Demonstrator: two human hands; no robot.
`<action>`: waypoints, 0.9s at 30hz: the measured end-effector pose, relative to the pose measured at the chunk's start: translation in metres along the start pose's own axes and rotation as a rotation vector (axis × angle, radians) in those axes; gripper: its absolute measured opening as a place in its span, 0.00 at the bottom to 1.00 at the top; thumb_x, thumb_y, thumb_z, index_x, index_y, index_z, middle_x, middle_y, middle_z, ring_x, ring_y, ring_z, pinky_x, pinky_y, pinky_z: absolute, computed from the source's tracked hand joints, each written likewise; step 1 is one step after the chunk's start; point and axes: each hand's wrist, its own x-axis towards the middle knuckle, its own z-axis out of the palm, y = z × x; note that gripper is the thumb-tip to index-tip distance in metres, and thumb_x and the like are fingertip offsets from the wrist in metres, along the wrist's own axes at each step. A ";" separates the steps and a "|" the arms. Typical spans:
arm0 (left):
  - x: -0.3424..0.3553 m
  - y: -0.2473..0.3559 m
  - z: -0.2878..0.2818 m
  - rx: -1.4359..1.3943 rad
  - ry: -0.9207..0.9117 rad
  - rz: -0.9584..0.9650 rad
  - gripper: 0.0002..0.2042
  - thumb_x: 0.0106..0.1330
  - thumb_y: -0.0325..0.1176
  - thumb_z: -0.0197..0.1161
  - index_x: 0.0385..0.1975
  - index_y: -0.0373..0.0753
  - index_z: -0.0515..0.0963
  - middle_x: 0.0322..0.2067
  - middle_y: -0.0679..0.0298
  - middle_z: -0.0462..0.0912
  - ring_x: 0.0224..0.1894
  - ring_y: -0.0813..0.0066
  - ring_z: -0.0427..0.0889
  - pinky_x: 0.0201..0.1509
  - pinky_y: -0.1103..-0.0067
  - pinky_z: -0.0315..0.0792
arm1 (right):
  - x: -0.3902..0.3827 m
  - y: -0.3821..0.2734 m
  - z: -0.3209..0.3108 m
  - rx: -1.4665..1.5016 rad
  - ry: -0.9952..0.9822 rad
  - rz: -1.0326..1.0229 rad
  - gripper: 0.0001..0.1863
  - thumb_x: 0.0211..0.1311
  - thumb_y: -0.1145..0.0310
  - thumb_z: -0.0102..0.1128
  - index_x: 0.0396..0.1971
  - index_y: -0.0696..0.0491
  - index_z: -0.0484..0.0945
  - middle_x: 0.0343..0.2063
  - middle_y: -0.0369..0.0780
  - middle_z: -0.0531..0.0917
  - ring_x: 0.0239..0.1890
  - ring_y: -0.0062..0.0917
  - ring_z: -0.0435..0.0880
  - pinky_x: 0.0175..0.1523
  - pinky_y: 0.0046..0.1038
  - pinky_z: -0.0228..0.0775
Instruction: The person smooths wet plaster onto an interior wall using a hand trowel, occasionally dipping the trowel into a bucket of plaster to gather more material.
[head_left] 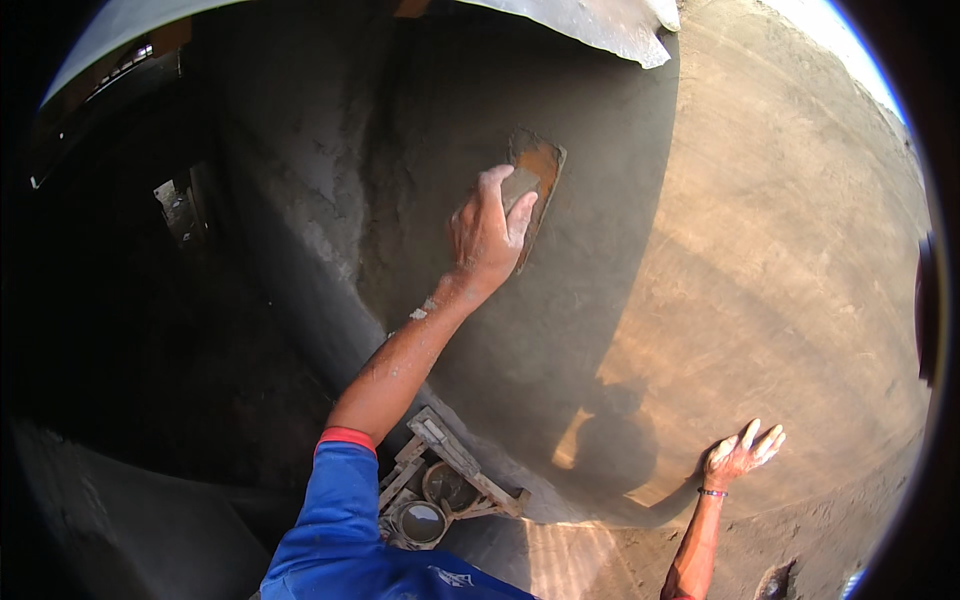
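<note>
Against the grey plastered wall (420, 150), up and just left of the middle of the view, your left hand (487, 235) is gripping the handle of a plastering trowel (537, 180), fingers wrapped round it. You are pressing the trowel's blade flat on the wet surface; its long axis is running from upper left to lower right, the upper end lying farthest from you. Rusty orange is showing through the mortar smeared over the blade.

Your right hand (741, 455) is lying open, fingers spread, on the sunlit tan stretch of the wall (780, 250) at lower right, well apart from the trowel, and it is holding nothing.

Below your left forearm, a wooden frame (455, 470) is standing beside two round containers (422, 520) caked with mortar, near your blue sleeve (340, 510). At the top, a pale torn sheet (600, 25) is hanging over the wall's edge. No labels or signs are showing.
</note>
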 end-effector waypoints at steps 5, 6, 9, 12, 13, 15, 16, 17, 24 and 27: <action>0.043 0.009 0.034 0.173 -0.009 0.060 0.21 0.63 0.34 0.65 0.56 0.38 0.72 0.35 0.56 0.77 0.34 0.55 0.81 0.34 0.64 0.76 | 0.002 0.000 0.001 0.016 0.014 0.006 0.23 0.73 0.57 0.37 0.63 0.47 0.68 0.70 0.52 0.56 0.70 0.54 0.55 0.69 0.57 0.48; 0.035 0.017 0.042 0.165 -0.013 0.063 0.21 0.63 0.34 0.65 0.56 0.38 0.72 0.35 0.56 0.77 0.34 0.55 0.81 0.34 0.64 0.76 | 0.002 0.003 0.001 0.007 0.012 0.009 0.23 0.73 0.57 0.37 0.63 0.47 0.68 0.70 0.52 0.56 0.70 0.54 0.55 0.69 0.57 0.48; -0.027 0.039 0.056 0.026 -0.060 0.178 0.24 0.59 0.32 0.68 0.57 0.39 0.74 0.32 0.60 0.73 0.30 0.60 0.78 0.31 0.68 0.75 | -0.002 0.001 0.004 0.008 0.025 0.000 0.23 0.73 0.56 0.37 0.63 0.47 0.68 0.70 0.53 0.55 0.70 0.54 0.54 0.69 0.57 0.47; -0.086 0.042 0.052 -0.088 -0.178 0.318 0.28 0.55 0.30 0.71 0.59 0.40 0.73 0.30 0.61 0.72 0.29 0.62 0.77 0.31 0.71 0.75 | -0.004 0.000 0.006 -0.015 -0.020 0.019 0.24 0.73 0.56 0.37 0.64 0.46 0.67 0.70 0.53 0.55 0.70 0.54 0.54 0.69 0.58 0.47; -0.089 0.039 0.049 -0.095 -0.168 0.316 0.28 0.55 0.30 0.71 0.59 0.40 0.73 0.30 0.61 0.72 0.29 0.62 0.77 0.31 0.71 0.75 | -0.004 0.002 0.003 -0.013 -0.020 0.003 0.24 0.73 0.56 0.37 0.64 0.45 0.66 0.70 0.53 0.55 0.70 0.54 0.54 0.69 0.58 0.47; -0.080 0.028 0.029 -0.098 -0.191 0.190 0.27 0.56 0.29 0.70 0.59 0.40 0.73 0.31 0.59 0.73 0.29 0.61 0.77 0.32 0.71 0.74 | -0.003 0.006 0.003 -0.010 -0.009 -0.007 0.24 0.73 0.56 0.37 0.65 0.45 0.66 0.70 0.53 0.55 0.71 0.54 0.53 0.69 0.57 0.47; -0.055 0.016 0.022 -0.067 -0.110 0.087 0.25 0.60 0.28 0.68 0.59 0.39 0.73 0.34 0.55 0.76 0.33 0.56 0.79 0.34 0.69 0.75 | -0.001 0.007 0.003 -0.017 -0.001 -0.001 0.24 0.73 0.56 0.37 0.65 0.45 0.66 0.70 0.53 0.55 0.71 0.54 0.53 0.69 0.57 0.47; -0.021 -0.003 0.018 -0.100 0.042 0.097 0.23 0.63 0.32 0.65 0.59 0.38 0.71 0.35 0.53 0.76 0.35 0.50 0.80 0.36 0.65 0.76 | 0.000 0.007 0.003 -0.017 0.002 0.001 0.24 0.73 0.56 0.36 0.65 0.45 0.66 0.70 0.53 0.55 0.71 0.54 0.53 0.69 0.57 0.46; 0.114 -0.053 0.026 -0.041 0.142 0.008 0.17 0.69 0.37 0.59 0.54 0.36 0.75 0.46 0.49 0.82 0.47 0.47 0.81 0.50 0.65 0.74 | -0.001 -0.005 0.002 0.016 -0.010 0.014 0.24 0.73 0.56 0.36 0.65 0.45 0.66 0.70 0.53 0.55 0.70 0.55 0.54 0.69 0.58 0.46; 0.070 0.018 0.041 -0.002 0.044 0.146 0.16 0.65 0.34 0.63 0.52 0.39 0.76 0.40 0.56 0.81 0.40 0.53 0.82 0.39 0.65 0.76 | 0.005 -0.002 -0.003 -0.010 0.010 0.009 0.24 0.73 0.55 0.35 0.65 0.45 0.66 0.70 0.53 0.55 0.70 0.55 0.54 0.69 0.57 0.47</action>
